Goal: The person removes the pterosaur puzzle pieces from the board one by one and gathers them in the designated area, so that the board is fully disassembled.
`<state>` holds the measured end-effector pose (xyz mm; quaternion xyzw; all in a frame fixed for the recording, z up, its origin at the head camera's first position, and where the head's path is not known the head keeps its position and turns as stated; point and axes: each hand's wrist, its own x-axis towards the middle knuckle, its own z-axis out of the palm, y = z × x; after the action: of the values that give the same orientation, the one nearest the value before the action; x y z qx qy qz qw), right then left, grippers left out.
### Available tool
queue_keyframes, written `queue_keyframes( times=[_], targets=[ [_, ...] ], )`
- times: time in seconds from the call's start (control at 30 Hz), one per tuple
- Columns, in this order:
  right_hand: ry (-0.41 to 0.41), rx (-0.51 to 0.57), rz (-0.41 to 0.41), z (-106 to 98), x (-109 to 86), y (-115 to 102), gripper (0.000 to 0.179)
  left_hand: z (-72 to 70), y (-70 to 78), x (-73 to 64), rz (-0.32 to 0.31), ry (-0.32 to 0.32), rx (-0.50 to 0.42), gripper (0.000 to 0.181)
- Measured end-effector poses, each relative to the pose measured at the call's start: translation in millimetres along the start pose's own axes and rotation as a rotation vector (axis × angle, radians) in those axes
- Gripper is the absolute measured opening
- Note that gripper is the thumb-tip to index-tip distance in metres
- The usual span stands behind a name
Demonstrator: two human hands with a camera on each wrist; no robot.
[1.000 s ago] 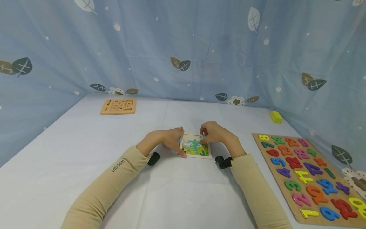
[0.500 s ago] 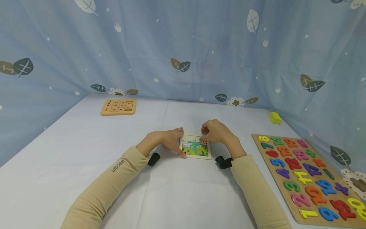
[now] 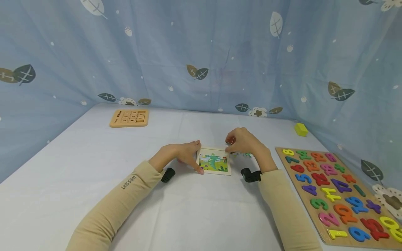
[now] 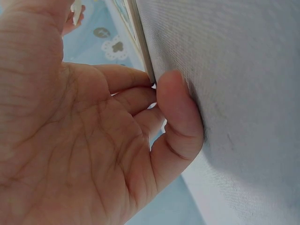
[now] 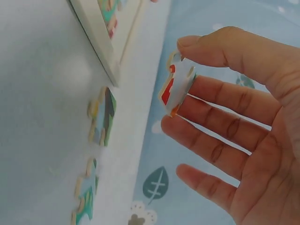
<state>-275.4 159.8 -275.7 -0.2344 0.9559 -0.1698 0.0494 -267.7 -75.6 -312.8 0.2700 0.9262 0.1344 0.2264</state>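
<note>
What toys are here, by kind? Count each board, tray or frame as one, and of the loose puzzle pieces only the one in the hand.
Framed picture puzzle: 1
Puzzle piece in the right hand: 1
Colourful number board: 1
Wooden number tray: 1
Yellow block: 1
Total: 5

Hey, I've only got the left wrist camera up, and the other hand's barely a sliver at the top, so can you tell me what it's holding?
Observer: The right wrist view shows the right hand holding a puzzle piece with a red patch on it, between thumb and fingers.

Operator: Okay, and are there any other pieces lying loose over there?

Observer: Yes, that same view shows two more on the table: a nearer piece just off a corner of the puzzle frame, and a farther piece beyond it.
</note>
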Motion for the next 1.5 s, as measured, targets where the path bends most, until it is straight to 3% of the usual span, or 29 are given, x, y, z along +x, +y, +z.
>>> queue_keyframes(
  times=[0.43,0.97,1.33,1.5],
  targets=[
    [0.022,0.012,0.086,-14.5,-10.2,25.8,0.033,-1.1,1.4,-0.8,-0.006,0.0,0.007,0.116],
    [0.043,0.04,0.084,-19.8,-19.7,41.4,0.033,-0.2,-0.6,-4.1,-0.008,-0.015,0.01,0.115],
    [0.026,0.052,0.146,-24.0,-24.7,50.2,0.033,-1.3,1.7,-4.5,-0.012,-0.006,0.002,0.116],
    [0.027,0.04,0.122,-25.9,-27.0,54.2,0.033,-1.4,1.6,-3.8,-0.01,-0.004,0.009,0.115]
  ],
)
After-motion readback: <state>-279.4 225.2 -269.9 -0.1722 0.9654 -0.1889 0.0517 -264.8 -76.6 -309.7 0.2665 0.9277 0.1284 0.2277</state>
